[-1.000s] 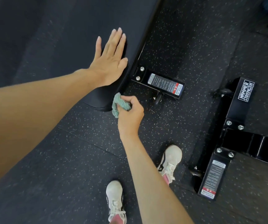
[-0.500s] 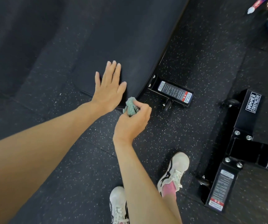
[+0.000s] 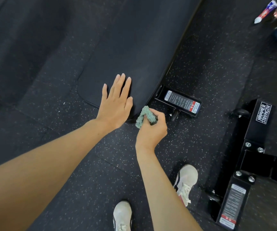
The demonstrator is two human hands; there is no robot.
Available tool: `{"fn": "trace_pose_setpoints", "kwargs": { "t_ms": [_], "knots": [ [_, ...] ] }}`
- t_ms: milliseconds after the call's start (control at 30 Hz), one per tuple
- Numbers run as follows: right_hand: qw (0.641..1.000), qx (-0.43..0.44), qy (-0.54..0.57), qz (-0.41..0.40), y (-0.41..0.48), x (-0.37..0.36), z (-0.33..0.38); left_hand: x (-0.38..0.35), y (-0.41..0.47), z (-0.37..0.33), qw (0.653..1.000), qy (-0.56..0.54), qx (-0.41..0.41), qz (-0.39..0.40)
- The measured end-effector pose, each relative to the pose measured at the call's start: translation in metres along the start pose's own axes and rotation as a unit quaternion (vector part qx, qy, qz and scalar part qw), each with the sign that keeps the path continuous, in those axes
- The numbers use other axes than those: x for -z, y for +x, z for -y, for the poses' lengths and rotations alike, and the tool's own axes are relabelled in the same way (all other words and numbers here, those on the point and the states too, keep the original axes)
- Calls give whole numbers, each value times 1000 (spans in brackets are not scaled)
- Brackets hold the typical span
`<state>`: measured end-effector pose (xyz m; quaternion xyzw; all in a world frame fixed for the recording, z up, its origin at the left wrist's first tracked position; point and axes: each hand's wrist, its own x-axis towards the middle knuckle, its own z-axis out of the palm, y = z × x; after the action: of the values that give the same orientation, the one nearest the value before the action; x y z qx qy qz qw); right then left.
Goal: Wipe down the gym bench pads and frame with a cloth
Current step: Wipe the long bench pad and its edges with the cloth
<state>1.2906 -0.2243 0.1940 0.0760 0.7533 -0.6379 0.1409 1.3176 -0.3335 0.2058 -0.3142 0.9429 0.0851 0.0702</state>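
right hand (image 3: 151,130) grips green cloth (image 3: 145,116) beside bench pad (image 3: 126,47).

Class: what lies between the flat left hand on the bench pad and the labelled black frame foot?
In the head view, the green cloth, gripped by the right hand, at the pad corner.

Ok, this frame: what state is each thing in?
Left hand: open, flat on the bench pad's near end.
Right hand: grips the cloth.
Cloth: bunched, at the pad's corner edge.
Bench pad: pressed by the left hand.
Frame foot: on the floor, label up.
Second frame: standing to the right, untouched.
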Motion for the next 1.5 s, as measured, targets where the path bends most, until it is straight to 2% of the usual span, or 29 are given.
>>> {"fn": "trace_pose_setpoints", "kwargs": {
  "t_ms": [367,633,967,1167,1333,1500],
  "knots": [
    [998,13,-42,50,53,1,-1,9,27,-20,995,18,-92,-22],
    [996,18,-58,65,111,-9,11,15,72,-45,998,-34,-24,-46],
    [988,41,-110,104,163,-19,36,21,101,-55,998,-40,5,-55],
    [989,29,-126,76,194,-30,54,22,118,-67,997,-33,4,-63],
    [984,11,-80,160,167,-7,50,15,119,-72,998,-33,11,-59],
    [977,-3,-65,205,153,5,44,24,131,-76,992,-98,11,-81]
  ]
}}
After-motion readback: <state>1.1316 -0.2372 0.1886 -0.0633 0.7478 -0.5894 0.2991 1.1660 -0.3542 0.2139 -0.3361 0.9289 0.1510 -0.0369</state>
